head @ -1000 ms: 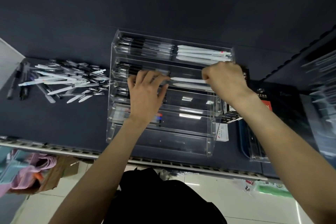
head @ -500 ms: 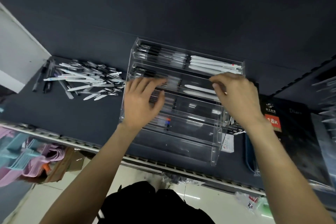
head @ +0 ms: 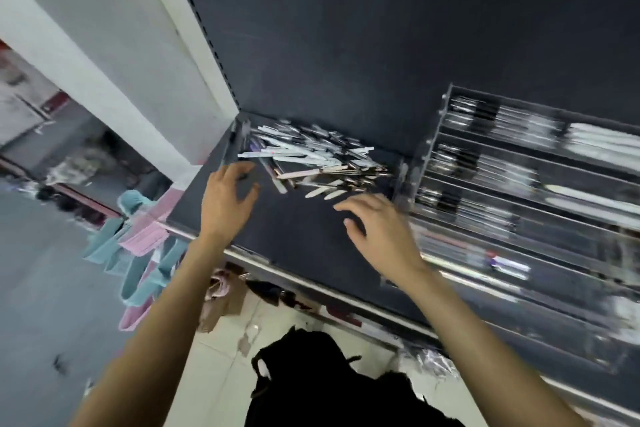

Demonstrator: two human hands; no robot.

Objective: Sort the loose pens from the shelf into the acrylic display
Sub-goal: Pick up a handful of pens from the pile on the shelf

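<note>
- The acrylic display [head: 526, 204] is smeared by motion blur and cut off at the right edge, so the pens in its tiers can't be counted.
- The pile of loose pens [head: 311, 163] overlaps itself; those underneath are hidden.
- The right hand [head: 381, 232] is blurred, its fingers [head: 349, 206] soft-edged.
- Both forearms run out of the bottom edge.
- The pink and teal items [head: 138, 253] below the shelf are too blurred to identify.

Dark shelf [head: 304, 236] w/ loose pens [head: 311, 163], acrylic display [head: 519, 191].
</note>
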